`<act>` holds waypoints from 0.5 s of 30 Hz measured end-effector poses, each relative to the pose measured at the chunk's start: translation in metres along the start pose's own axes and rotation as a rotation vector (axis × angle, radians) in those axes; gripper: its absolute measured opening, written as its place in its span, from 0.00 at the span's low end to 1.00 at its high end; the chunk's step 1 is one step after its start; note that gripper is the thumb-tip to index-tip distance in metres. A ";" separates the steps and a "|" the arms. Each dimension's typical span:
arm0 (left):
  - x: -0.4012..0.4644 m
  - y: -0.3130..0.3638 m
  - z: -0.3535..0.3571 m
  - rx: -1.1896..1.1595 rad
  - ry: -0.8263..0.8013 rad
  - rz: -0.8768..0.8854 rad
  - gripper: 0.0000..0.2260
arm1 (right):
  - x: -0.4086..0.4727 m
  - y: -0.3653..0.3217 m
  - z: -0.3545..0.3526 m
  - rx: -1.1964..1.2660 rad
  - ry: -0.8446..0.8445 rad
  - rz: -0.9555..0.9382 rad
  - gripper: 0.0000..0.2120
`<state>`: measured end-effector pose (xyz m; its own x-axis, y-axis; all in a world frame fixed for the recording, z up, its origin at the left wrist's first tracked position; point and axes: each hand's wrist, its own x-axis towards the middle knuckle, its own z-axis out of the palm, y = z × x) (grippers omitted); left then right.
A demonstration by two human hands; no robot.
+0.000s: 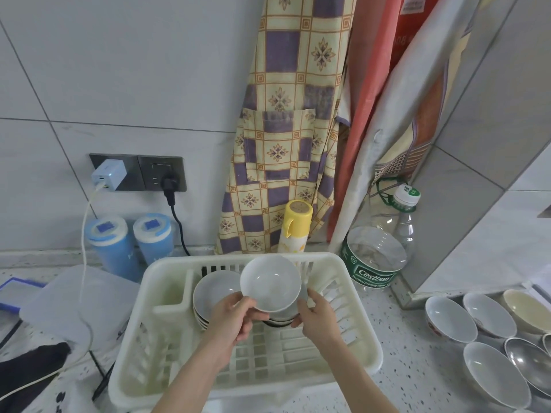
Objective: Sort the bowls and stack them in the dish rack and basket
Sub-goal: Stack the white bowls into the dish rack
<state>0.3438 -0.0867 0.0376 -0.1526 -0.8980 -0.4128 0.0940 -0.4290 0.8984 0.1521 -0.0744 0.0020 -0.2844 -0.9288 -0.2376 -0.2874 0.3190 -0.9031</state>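
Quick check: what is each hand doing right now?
Left hand: grips the rim of a tilted round white ceramic bowl.
Right hand: fingers curled against bowls stacked in the white plastic dish rack.

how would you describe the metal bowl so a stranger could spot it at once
Start at the white dish rack, then look right along the speckled counter to the cluster of loose bowls. The metal bowl sits at its near right edge, the only shiny steel one among white ceramic.

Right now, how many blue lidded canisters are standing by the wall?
2. Both blue canisters stand against the tiled wall under the power sockets, behind the dish rack's far left corner: one on the left, one just right of it. Nothing suggests more hidden.
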 end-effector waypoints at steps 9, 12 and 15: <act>-0.002 -0.001 0.003 0.041 0.007 -0.014 0.09 | -0.014 -0.015 -0.006 0.190 0.158 -0.087 0.14; -0.002 -0.001 0.004 0.070 -0.018 -0.003 0.09 | -0.020 -0.020 -0.003 0.184 0.040 -0.163 0.18; -0.003 -0.002 0.005 0.085 -0.053 0.009 0.10 | -0.018 -0.019 -0.002 0.113 0.029 -0.177 0.12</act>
<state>0.3394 -0.0831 0.0377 -0.2042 -0.8942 -0.3984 0.0123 -0.4093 0.9123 0.1606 -0.0632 0.0238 -0.2652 -0.9622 -0.0626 -0.2313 0.1265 -0.9646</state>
